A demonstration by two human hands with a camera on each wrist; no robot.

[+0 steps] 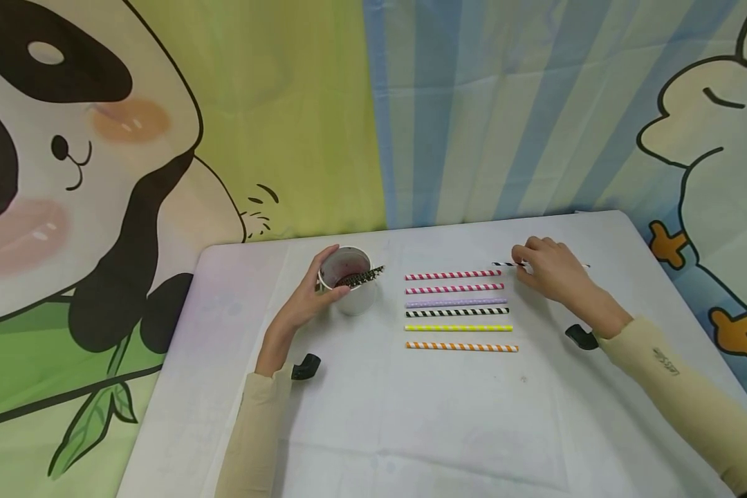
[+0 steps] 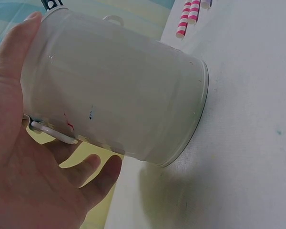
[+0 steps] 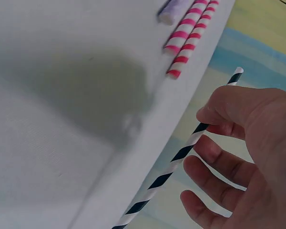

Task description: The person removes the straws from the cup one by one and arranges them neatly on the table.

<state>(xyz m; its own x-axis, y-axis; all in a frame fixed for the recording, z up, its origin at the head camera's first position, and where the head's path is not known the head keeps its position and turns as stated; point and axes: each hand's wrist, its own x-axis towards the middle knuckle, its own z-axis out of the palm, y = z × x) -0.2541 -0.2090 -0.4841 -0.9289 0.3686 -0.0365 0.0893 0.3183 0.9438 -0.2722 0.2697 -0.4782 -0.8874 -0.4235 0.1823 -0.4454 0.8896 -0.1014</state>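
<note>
My left hand (image 1: 309, 296) grips a small white pail (image 2: 119, 86) near its rim, thumb on one side and fingers on the other. A dark, gold-patterned straw (image 1: 362, 277) leans out over the pail's rim toward the right. In the right wrist view, my right hand (image 3: 250, 138) pinches a black-and-white striped straw (image 3: 159, 181) near one end between thumb and forefinger, with the other fingers loosely bent. In the head view this hand is at the back right of the white table, beyond the row of straws.
Between the hands lies a row of paper straws: red-striped (image 1: 453, 275), pink-striped (image 1: 454, 288), purple (image 1: 456, 303), black-and-white (image 1: 457, 312), yellow (image 1: 458, 328) and orange-striped (image 1: 462, 346). They rest on the white table (image 1: 448, 415). Behind it hangs a printed curtain (image 1: 311, 124).
</note>
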